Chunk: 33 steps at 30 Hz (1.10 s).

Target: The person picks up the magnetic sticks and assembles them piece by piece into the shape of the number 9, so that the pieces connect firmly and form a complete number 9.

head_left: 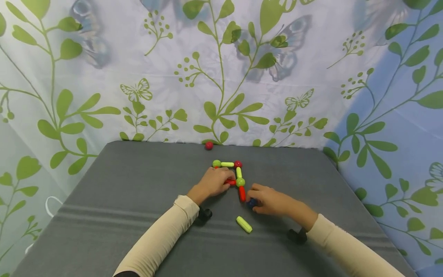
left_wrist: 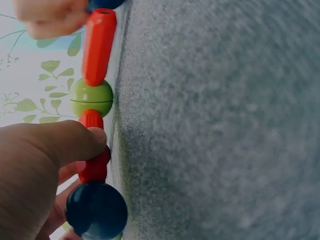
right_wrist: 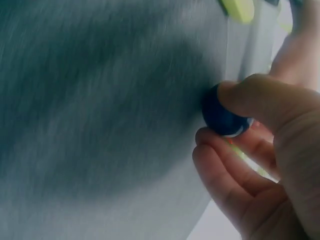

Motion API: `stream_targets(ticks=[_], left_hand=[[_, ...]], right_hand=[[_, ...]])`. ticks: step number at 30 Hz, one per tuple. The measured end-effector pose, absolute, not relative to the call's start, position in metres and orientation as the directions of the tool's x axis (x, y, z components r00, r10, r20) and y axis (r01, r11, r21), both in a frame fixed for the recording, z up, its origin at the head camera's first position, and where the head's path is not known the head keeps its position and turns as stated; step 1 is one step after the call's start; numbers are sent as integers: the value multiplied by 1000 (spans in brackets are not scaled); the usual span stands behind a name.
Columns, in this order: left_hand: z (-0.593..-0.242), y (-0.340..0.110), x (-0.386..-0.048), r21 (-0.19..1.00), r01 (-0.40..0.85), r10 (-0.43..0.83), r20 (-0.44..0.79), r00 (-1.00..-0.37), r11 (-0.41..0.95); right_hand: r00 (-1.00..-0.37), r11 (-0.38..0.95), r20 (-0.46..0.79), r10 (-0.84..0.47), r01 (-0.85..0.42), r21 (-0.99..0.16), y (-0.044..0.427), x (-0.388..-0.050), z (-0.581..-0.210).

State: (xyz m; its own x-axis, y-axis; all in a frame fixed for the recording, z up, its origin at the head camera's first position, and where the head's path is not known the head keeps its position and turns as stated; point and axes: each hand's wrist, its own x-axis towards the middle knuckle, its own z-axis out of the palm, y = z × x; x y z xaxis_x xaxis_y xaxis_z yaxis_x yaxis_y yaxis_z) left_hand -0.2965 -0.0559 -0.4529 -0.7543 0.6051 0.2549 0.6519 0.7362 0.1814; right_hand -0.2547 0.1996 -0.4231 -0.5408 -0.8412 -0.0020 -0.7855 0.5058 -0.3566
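Observation:
Magnetic-looking rods and balls form a linked shape on the table. A green ball, a yellow-green rod and a red ball make its far side. Another yellow-green rod runs down to a second green ball, from which a red rod points nearer. My left hand pinches another red rod, between that green ball and a dark blue ball. With thumb and fingers, my right hand grips a second blue ball at the pointing rod's near end.
A loose yellow-green rod lies nearer on the grey table. One red ball sits by the far edge, before a leaf-patterned curtain. Dark wrist devices hang below both forearms.

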Motion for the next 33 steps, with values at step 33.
stream_targets(ticks=[33], left_hand=[[-448, -63, -258, 62, 738, 671, 370, -642, 672]], right_hand=[[-511, 444, 97, -854, -813, -376, 180, -249, -433]])
